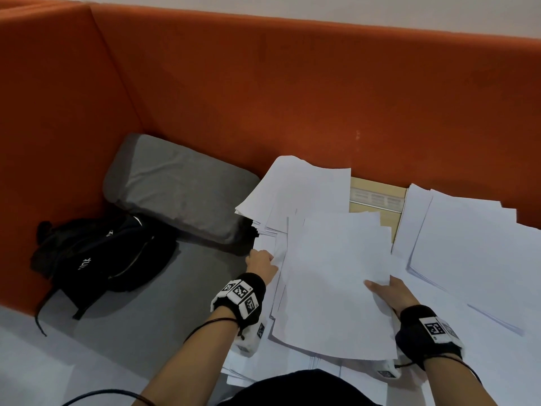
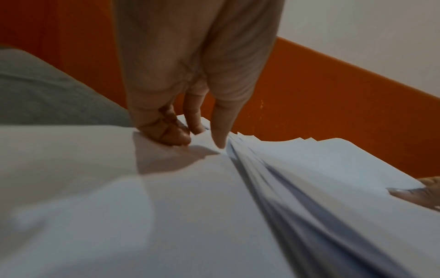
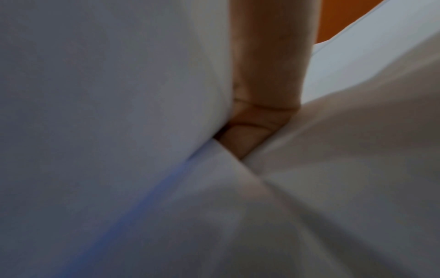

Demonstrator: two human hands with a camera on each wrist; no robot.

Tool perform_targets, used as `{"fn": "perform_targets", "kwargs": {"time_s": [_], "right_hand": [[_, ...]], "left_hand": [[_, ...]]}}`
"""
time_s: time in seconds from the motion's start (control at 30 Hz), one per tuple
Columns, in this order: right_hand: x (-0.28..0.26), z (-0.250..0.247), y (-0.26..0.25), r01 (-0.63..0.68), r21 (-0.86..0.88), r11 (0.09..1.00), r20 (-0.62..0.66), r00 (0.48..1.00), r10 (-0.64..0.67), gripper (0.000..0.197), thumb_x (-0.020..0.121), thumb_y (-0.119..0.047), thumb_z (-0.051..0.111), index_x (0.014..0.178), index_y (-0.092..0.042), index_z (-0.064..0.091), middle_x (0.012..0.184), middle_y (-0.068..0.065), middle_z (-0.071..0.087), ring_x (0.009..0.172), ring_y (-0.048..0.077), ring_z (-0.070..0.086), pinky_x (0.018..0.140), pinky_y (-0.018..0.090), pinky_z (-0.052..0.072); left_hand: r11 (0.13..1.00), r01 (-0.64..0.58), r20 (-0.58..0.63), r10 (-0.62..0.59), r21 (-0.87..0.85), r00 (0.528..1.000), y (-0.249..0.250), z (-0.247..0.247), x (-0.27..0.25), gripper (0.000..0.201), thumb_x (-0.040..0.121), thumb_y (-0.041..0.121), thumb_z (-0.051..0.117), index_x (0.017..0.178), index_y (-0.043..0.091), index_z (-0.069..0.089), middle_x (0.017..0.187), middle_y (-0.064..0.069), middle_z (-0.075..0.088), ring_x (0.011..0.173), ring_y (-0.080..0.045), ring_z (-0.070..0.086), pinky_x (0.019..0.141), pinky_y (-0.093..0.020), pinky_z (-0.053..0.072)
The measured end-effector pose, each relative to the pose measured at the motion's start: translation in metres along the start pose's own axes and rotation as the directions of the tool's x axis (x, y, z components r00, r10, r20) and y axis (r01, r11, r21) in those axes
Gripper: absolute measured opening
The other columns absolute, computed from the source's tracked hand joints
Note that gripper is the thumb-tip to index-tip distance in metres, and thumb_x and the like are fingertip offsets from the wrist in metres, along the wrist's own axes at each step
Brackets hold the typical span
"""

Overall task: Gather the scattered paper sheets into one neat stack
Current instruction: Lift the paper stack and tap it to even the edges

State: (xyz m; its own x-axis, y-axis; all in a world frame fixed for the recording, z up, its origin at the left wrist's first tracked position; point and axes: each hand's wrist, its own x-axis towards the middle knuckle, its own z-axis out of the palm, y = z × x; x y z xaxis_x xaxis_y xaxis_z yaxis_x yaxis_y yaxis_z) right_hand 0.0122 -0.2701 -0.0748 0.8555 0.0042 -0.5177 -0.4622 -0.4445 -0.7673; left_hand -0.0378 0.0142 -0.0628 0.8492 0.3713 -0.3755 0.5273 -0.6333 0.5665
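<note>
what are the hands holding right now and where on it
Both grip the middle bundle of paper sheets: left hand at its left edge, right hand at its right edge.

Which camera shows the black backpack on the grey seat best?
The head view: the black fabric backpack lies whole beside the grey cushion. Neither wrist view shows it; they show only white paper sheets and fingers.

An office or lounge seating booth is indicated by high orange upholstered partitions (image 1: 292,92), a grey cushion (image 1: 175,186), a black bag (image 1: 105,259) and loose paper sheets (image 1: 336,282).
</note>
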Motion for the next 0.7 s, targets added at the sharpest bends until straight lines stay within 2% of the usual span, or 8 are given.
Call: {"fn": "perform_targets", "kwargs": {"time_s": [0.13,0.3,0.43,0.6,0.7], "right_hand": [[0.001,0.0,0.001,-0.004,0.0,1.0,0.007,1.0,0.004,0.042,0.084,-0.015,0.067,0.122,0.0,0.055,0.122,0.018,0.06,0.113,0.033,0.056,0.102,0.041,0.041],[0.002,0.0,0.002,-0.007,0.01,1.0,0.01,1.0,0.007,0.042,0.085,-0.014,0.067,0.123,0.0,0.055,0.123,0.018,0.06,0.114,0.032,0.055,0.103,0.041,0.04],[0.001,0.0,0.001,-0.007,0.009,1.0,0.011,1.0,0.007,0.043,0.084,-0.014,0.067,0.123,0.0,0.055,0.124,0.019,0.06,0.115,0.033,0.055,0.105,0.044,0.039],[0.0,0.0,-0.001,-0.006,0.007,1.0,0.008,1.0,0.006,0.043,0.084,-0.014,0.067,0.123,0.0,0.055,0.124,0.02,0.059,0.114,0.033,0.056,0.104,0.042,0.04],[-0.003,-0.001,-0.002,-0.004,0.025,1.0,0.009,1.0,0.004,0.041,0.085,-0.012,0.066,0.122,0.001,0.055,0.124,0.019,0.059,0.105,0.027,0.056,0.098,0.036,0.04]], "left_hand": [[0.995,-0.073,-0.011,0.073,-0.066,0.997,0.001,0.001,-0.003,0.023,0.087,0.007,0.057,0.107,-0.003,0.057,0.117,-0.018,0.055,0.112,-0.032,0.051,0.092,-0.033,0.041],[0.998,-0.052,-0.039,0.051,-0.027,0.998,0.001,0.0,-0.004,0.033,0.089,0.012,0.058,0.12,0.002,0.052,0.13,-0.015,0.04,0.12,-0.03,0.042,0.102,-0.03,0.035],[0.996,-0.052,-0.015,0.051,-0.075,0.999,0.002,-0.004,-0.004,0.03,0.088,0.007,0.058,0.116,-0.004,0.053,0.124,-0.019,0.053,0.117,-0.031,0.049,0.1,-0.033,0.04],[0.99,-0.063,-0.034,0.059,-0.123,0.998,0.002,-0.002,-0.008,0.027,0.088,0.005,0.057,0.114,-0.003,0.055,0.121,-0.017,0.056,0.114,-0.031,0.052,0.094,-0.031,0.041],[0.989,-0.078,-0.043,0.073,-0.124,0.996,0.003,-0.001,-0.01,0.029,0.087,0.004,0.058,0.115,-0.002,0.055,0.12,-0.017,0.054,0.115,-0.03,0.05,0.096,-0.031,0.04]]}}
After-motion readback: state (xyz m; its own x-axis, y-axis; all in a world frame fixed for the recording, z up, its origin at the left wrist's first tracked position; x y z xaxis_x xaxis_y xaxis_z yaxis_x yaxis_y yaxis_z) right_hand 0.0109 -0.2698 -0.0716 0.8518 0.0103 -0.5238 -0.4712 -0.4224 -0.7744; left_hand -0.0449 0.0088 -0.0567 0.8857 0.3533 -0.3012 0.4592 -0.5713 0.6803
